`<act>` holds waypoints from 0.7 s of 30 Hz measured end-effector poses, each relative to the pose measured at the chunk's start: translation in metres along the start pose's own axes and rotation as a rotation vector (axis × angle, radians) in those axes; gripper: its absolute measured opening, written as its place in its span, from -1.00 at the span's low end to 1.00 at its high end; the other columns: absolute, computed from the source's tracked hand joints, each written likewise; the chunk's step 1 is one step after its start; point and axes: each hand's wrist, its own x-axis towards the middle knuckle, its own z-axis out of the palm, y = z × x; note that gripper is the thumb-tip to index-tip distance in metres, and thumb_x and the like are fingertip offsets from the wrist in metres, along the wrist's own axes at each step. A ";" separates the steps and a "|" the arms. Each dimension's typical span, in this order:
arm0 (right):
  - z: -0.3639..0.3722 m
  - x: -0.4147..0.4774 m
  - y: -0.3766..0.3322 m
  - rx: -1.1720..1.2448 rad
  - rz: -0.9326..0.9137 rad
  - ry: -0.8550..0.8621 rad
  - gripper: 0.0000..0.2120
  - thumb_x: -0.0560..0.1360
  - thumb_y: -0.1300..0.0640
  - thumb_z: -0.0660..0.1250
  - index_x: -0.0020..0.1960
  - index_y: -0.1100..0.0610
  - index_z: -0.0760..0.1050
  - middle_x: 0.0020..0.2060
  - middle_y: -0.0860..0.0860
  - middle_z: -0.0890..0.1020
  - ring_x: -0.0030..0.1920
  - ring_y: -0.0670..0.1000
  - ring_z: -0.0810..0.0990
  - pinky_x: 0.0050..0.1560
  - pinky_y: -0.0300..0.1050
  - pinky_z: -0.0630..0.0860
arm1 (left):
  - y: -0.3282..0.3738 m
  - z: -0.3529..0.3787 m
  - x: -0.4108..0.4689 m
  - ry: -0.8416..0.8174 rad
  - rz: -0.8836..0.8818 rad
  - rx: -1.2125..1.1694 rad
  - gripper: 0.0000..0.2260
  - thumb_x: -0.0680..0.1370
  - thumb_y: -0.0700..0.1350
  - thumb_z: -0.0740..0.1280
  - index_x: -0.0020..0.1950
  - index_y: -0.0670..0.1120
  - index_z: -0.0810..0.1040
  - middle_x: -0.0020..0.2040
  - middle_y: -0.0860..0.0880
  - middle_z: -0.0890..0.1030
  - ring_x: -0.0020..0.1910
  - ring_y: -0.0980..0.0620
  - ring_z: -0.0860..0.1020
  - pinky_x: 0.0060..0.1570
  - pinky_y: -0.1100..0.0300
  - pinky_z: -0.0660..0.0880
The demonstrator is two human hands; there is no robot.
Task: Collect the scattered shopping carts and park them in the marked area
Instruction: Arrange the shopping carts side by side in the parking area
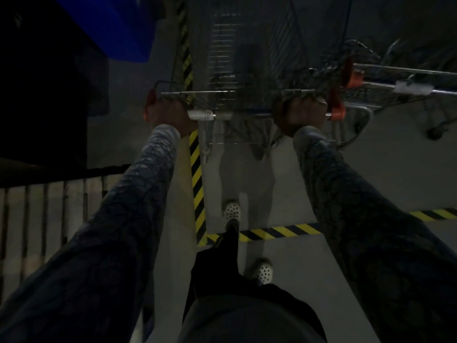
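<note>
A wire shopping cart (232, 60) stands straight ahead of me in dim light, its handle bar (242, 115) with orange end caps across the middle of the view. My left hand (168, 115) grips the bar's left end. My right hand (299, 115) grips its right end. Yellow-and-black striped tape (197, 184) marks an area on the grey floor; one strip runs forward along the cart's left side, another (279, 231) crosses behind the cart near my feet. A second cart (400, 87) with an orange cap is parked close on the right.
A blue bin or panel (116, 26) hangs at the upper left above a dark wall. A barred railing (44, 214) runs along the left. My feet in white perforated shoes (232, 212) step on the grey floor at the tape line.
</note>
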 end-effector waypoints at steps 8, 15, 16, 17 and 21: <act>-0.025 -0.075 0.012 0.003 -0.038 0.018 -0.65 0.55 0.04 0.32 -0.20 0.32 0.61 -0.27 0.40 0.61 -0.22 0.41 0.61 0.00 0.24 0.47 | 0.005 0.024 -0.060 0.002 0.010 0.014 -0.64 0.38 0.19 0.38 -0.16 -0.12 0.61 -0.17 -0.16 0.66 -0.13 -0.16 0.63 0.50 -0.08 0.09; -0.029 -0.172 0.035 0.040 -0.021 0.047 -0.57 0.56 -0.04 0.23 -0.23 0.29 0.61 -0.29 0.36 0.63 -0.25 0.36 0.62 -0.11 0.08 0.48 | 0.015 0.035 -0.176 0.015 -0.023 0.037 -0.59 0.39 0.27 0.37 -0.24 -0.09 0.55 -0.22 -0.14 0.65 -0.20 -0.14 0.62 0.48 -0.10 0.14; -0.028 -0.186 0.041 0.030 -0.016 0.037 -0.52 0.57 -0.08 0.19 -0.20 0.29 0.62 -0.26 0.35 0.64 -0.22 0.35 0.63 -0.11 0.05 0.47 | 0.017 0.035 -0.195 0.012 -0.032 0.027 -0.62 0.38 0.25 0.37 -0.25 -0.08 0.53 -0.23 -0.13 0.65 -0.19 -0.14 0.63 0.49 -0.10 0.13; -0.027 -0.200 0.046 0.030 -0.023 0.034 -0.49 0.57 -0.11 0.16 -0.20 0.28 0.62 -0.26 0.34 0.64 -0.22 0.34 0.63 -0.12 0.04 0.46 | 0.020 0.035 -0.214 0.008 -0.038 0.017 -0.66 0.36 0.22 0.38 -0.26 -0.06 0.53 -0.22 -0.13 0.65 -0.18 -0.14 0.63 0.49 -0.09 0.13; -0.028 -0.256 0.061 0.024 -0.061 0.076 -0.48 0.56 -0.12 0.15 -0.26 0.25 0.63 -0.33 0.28 0.64 -0.29 0.30 0.64 -0.15 0.01 0.47 | 0.031 0.034 -0.283 -0.012 -0.046 0.037 -0.72 0.35 0.17 0.39 -0.24 -0.05 0.57 -0.21 -0.13 0.65 -0.15 -0.14 0.63 0.49 -0.10 0.12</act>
